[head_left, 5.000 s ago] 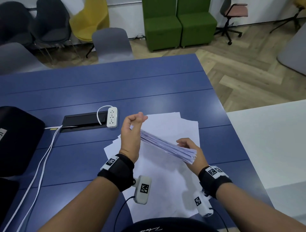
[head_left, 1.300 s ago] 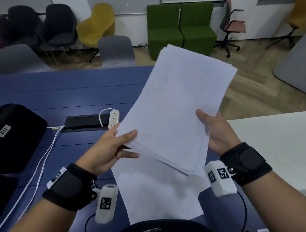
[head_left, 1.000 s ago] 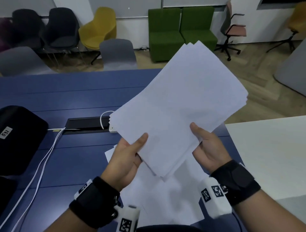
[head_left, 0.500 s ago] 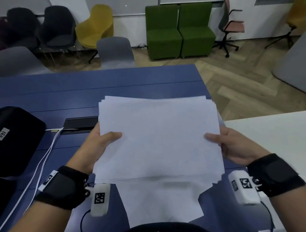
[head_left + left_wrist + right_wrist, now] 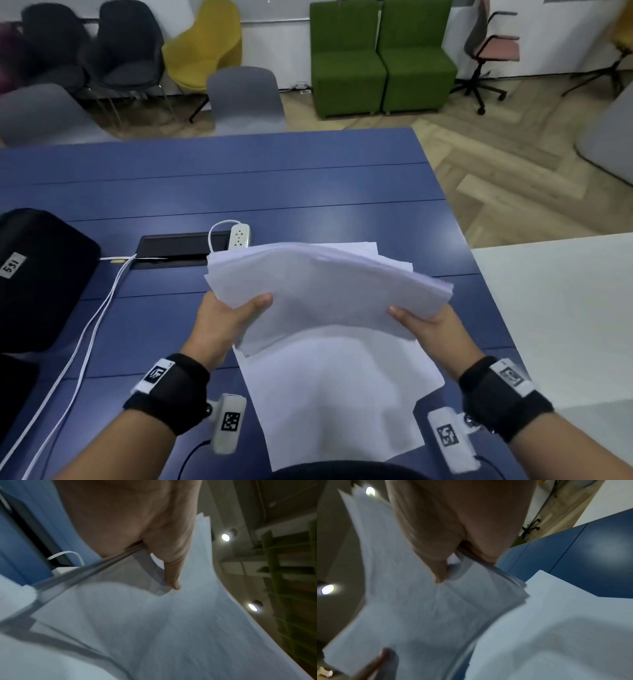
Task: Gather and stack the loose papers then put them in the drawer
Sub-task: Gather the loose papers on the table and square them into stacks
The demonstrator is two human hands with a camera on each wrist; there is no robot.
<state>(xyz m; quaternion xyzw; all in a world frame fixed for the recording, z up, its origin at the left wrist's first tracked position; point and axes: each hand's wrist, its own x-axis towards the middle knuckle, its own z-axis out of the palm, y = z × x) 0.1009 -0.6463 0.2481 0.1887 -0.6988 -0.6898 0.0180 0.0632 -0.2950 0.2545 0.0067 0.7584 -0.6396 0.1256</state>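
Head view: a stack of white papers [image 5: 325, 291] is held in the air above a blue table [image 5: 239, 178], bowed upward in the middle, its edges slightly uneven. The left hand [image 5: 222, 318] grips the stack's left side, thumb on top and fingers underneath. The right hand [image 5: 431, 325] grips the right side the same way. The left wrist view shows the thumb [image 5: 171, 568] pressed flat on the top sheet, with the stack's edge pinched between thumb and palm. More loose sheets [image 5: 342, 394] lie flat on the table directly under the held stack, at the near edge. Farther back on the table sits a white power strip [image 5: 239, 236] with a looped cord, beside a black cable tray [image 5: 178, 245]. A black case [image 5: 37, 274] rests at the table's left. Green armchairs [image 5: 380, 58] stand on the wooden floor beyond.
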